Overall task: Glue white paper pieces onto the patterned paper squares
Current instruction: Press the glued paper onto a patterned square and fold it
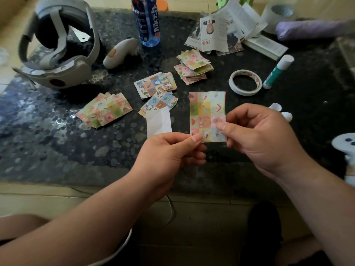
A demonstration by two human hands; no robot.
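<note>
Above the dark speckled table point(57, 143), the left hand point(172, 150) pinches the patterned paper square point(205, 112) at its 7 o'clock corner and the right hand point(257, 135) pinches its 4 o'clock edge, with a white paper piece point(159, 121) just at its 9 o'clock.

one head-worn wide-angle view looks forward and down, close over the table's point(57, 150) near edge.

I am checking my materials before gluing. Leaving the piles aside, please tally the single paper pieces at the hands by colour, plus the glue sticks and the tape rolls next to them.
patterned paper piece: 1
white paper piece: 1
glue stick: 1
tape roll: 1
total: 4
</note>
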